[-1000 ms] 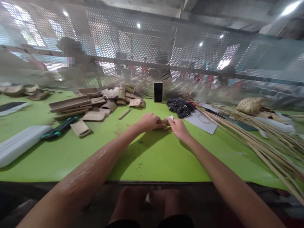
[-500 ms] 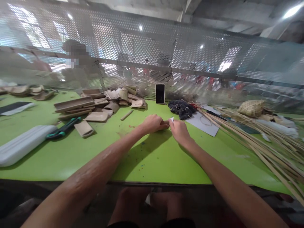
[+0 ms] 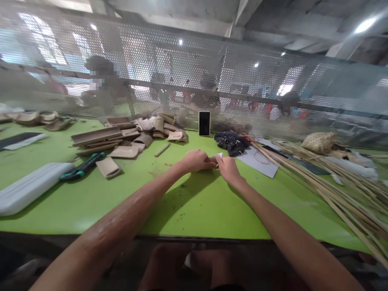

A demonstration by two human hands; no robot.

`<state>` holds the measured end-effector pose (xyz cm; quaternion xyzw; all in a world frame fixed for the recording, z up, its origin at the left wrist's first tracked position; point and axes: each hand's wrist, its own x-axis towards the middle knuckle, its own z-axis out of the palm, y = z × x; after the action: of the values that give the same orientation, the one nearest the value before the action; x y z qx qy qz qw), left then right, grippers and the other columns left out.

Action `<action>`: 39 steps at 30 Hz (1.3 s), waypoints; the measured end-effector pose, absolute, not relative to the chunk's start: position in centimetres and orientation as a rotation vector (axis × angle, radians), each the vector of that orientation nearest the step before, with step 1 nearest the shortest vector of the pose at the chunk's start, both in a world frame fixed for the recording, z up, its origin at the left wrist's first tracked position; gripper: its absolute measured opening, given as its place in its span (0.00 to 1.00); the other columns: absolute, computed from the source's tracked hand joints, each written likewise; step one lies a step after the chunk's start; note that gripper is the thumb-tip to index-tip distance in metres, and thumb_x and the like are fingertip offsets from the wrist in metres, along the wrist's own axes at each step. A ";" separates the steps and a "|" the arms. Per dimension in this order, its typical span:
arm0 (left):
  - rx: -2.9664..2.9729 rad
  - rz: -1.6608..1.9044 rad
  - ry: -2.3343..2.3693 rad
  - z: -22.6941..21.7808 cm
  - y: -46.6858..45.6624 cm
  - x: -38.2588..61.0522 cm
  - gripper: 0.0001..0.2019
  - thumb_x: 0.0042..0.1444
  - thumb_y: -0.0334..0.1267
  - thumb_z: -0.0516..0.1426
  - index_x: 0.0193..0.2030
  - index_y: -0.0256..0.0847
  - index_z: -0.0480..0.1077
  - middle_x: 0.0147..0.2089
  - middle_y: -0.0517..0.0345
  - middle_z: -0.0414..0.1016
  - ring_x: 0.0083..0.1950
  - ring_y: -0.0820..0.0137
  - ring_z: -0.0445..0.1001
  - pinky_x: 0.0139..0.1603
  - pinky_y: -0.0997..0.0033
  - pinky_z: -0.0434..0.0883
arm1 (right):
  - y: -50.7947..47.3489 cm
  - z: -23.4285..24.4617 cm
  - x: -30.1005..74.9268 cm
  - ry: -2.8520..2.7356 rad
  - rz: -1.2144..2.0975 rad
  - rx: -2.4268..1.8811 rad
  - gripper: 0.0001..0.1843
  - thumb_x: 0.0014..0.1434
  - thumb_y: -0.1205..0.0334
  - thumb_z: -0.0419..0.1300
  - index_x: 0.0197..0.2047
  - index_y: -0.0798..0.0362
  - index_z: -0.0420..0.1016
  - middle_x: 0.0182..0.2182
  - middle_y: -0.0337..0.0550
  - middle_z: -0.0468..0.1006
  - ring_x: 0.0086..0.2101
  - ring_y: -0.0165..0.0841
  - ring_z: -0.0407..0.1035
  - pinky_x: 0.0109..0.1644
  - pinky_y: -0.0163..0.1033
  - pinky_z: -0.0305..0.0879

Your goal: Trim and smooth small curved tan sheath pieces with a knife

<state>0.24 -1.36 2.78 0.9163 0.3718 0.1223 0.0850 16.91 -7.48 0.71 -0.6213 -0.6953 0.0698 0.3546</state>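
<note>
Over the middle of the green table (image 3: 200,210), my left hand (image 3: 195,161) is closed round a short brown piece of bamboo (image 3: 213,159), mostly hidden by the fingers. Close against it, my right hand (image 3: 228,167) pinches a small white piece that looks like folded paper (image 3: 220,154) at the bamboo's right end. The fingertips of both hands nearly meet. A thin bamboo stick (image 3: 162,149) lies on the table beyond my left hand, and a single curved bamboo piece (image 3: 108,167) lies farther left.
Cut bamboo pieces (image 3: 97,136) are heaped at back left, near black-and-green cutters (image 3: 83,166) and a white case (image 3: 33,188). A phone (image 3: 204,123) stands against the perforated screen (image 3: 182,93). Dark cloth (image 3: 230,142), a paper sheet (image 3: 259,162) and long bamboo strips (image 3: 321,188) lie right.
My left fingers have come slightly nearer my right hand, and less of the bamboo piece shows between them. The whole view has shifted a little, with the table lower in it.
</note>
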 end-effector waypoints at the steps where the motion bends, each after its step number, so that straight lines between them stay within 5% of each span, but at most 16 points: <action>1: 2.728 0.367 1.106 2.7 -1.3 0.2 0.30 0.60 0.64 0.49 0.40 0.41 0.82 0.27 0.51 0.76 0.23 0.72 0.65 0.28 0.71 0.60 | -7.5 0.5 17.0 -1.788 0.200 -1.589 0.28 0.72 0.54 0.46 0.27 0.56 0.78 0.23 0.51 0.80 0.23 0.36 0.74 0.27 0.37 0.66; 15: 2.774 0.412 1.074 2.5 -1.1 0.3 0.30 0.61 0.63 0.49 0.37 0.40 0.82 0.27 0.53 0.75 0.24 0.73 0.64 0.29 0.71 0.59 | -8.1 1.1 16.7 -1.978 -0.269 -1.615 0.28 0.72 0.60 0.42 0.27 0.56 0.76 0.23 0.49 0.78 0.22 0.33 0.69 0.29 0.36 0.59; 39: 2.787 0.375 1.071 3.2 -1.6 -0.1 0.30 0.60 0.63 0.47 0.31 0.40 0.80 0.27 0.52 0.75 0.24 0.71 0.65 0.28 0.70 0.58 | -7.8 1.2 16.5 -2.063 -0.246 -1.632 0.24 0.72 0.62 0.44 0.33 0.57 0.77 0.30 0.51 0.80 0.30 0.35 0.71 0.36 0.38 0.61</action>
<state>-0.08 -1.61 3.21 0.9241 0.3552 0.1243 0.0660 16.54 -7.83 1.22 -0.5985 -0.7565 -0.0903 0.2475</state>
